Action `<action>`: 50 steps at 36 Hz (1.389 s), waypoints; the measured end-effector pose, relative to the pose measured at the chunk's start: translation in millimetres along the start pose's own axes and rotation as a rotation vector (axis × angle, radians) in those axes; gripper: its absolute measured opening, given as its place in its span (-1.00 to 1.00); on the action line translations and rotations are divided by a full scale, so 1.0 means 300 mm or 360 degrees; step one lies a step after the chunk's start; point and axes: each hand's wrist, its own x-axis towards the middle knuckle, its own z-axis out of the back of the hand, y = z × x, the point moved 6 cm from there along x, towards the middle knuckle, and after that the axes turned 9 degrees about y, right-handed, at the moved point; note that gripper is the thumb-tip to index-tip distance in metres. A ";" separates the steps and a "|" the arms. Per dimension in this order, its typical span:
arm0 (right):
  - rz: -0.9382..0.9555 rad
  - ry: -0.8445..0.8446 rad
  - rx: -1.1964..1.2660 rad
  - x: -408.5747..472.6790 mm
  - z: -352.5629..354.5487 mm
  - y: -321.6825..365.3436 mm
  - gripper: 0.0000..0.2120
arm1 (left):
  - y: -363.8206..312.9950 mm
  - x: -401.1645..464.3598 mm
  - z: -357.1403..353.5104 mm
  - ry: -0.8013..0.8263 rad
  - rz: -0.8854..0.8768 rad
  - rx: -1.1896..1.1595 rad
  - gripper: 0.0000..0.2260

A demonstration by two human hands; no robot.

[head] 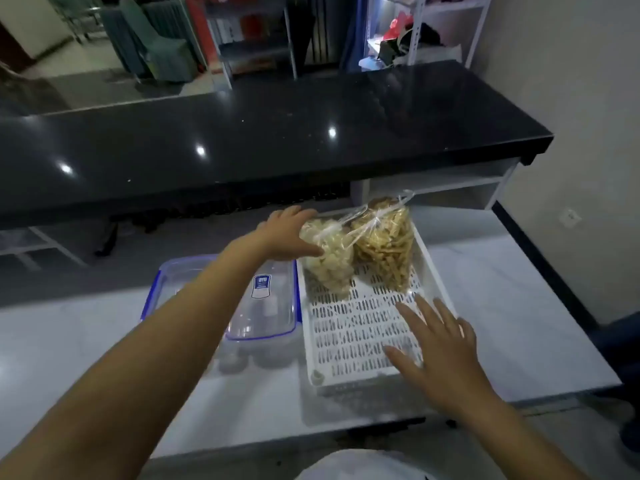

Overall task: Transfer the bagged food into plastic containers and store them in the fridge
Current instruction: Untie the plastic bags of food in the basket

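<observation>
Pale marble counter nearest, then left to right: clear blue-rimmed containers partly hidden behind the forearm, left hand with grip spread against the pale-food bag, golden-stick bag, both in the white slotted tray, right hand splayed flat, black counter and blurred shelves beyond.

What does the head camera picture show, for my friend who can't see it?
A person's left hand touches a clear bag of pale crackers beside a bag of yellow sticks in a white slotted tray. The right hand hovers open over it, lidded containers alongside.
</observation>
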 end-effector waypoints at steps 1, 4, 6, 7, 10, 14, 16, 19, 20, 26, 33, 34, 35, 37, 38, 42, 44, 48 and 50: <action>0.0038 0.0034 -0.0003 0.004 -0.001 -0.009 -0.31 | -0.011 0.038 0.004 0.0024 -0.0009 -0.0031 -0.23; 0.0123 0.0012 0.0003 0.028 0.013 -0.034 -0.31 | -0.032 0.114 0.014 0.0109 0.0082 -0.0273 -0.34; 0.0172 0.0004 0.0053 0.048 0.024 -0.044 -0.31 | -0.043 0.154 -0.001 0.0183 0.0143 -0.0412 -0.39; 0.0196 0.0003 0.0078 0.058 0.030 -0.048 -0.31 | -0.048 0.171 -0.007 0.0212 0.0158 -0.0445 -0.41; 0.0294 0.0010 0.0099 0.077 0.042 -0.048 -0.31 | -0.070 0.201 -0.018 0.0316 0.0195 -0.0408 -0.44; 0.0349 0.0025 0.0159 0.089 0.056 -0.051 -0.31 | -0.088 0.212 -0.040 0.0400 0.0231 -0.0345 -0.47; 0.0351 0.0030 0.0185 0.089 0.066 -0.053 -0.30 | -0.097 0.214 -0.044 0.0415 0.0228 -0.0348 -0.51; 0.0338 0.0034 0.0277 0.082 0.078 -0.053 -0.30 | -0.104 0.208 -0.039 0.0408 0.0243 -0.0379 -0.60; 0.0332 0.0028 0.0318 0.079 0.083 -0.051 -0.31 | -0.106 0.201 -0.039 0.0415 0.0249 -0.0380 -0.62; 0.0313 -0.0015 0.1015 0.079 0.106 -0.021 -0.37 | -0.115 0.120 -0.065 0.0506 0.0193 -0.0321 -0.67; 0.0270 0.0009 0.1152 0.126 0.100 0.053 -0.17 | -0.125 -0.010 -0.164 0.0541 0.0092 -0.0749 -0.67; 0.0279 0.0013 0.1027 0.134 0.100 0.068 -0.13 | -0.128 -0.029 -0.180 0.0550 0.0077 -0.0792 -0.65; 0.0283 0.0032 0.0909 0.142 0.096 0.081 -0.08 | -0.131 -0.049 -0.198 0.0575 0.0056 -0.0828 -0.62; 0.0296 0.0108 0.0712 0.159 0.075 0.103 -0.02 | -0.134 -0.086 -0.232 0.0693 -0.0030 -0.0874 -0.54; 0.0301 0.0147 0.0636 0.165 0.062 0.110 -0.02 | -0.135 -0.106 -0.246 0.0764 -0.0092 -0.0837 -0.50; 0.0296 0.0206 0.0553 0.180 0.031 0.099 -0.03 | -0.126 -0.152 -0.274 0.0709 -0.0379 -0.0273 -0.21; 0.0315 0.0202 0.0618 0.183 0.030 0.086 -0.07 | -0.132 -0.159 -0.282 0.0546 -0.0490 -0.0172 -0.11; 0.0354 0.0160 0.0758 0.188 0.041 0.067 -0.21 | -0.131 -0.157 -0.312 0.0519 -0.0562 -0.0336 -0.03; 0.0332 0.0151 0.0832 0.197 0.049 0.053 -0.27 | -0.131 -0.157 -0.327 0.0525 -0.0591 -0.0331 0.00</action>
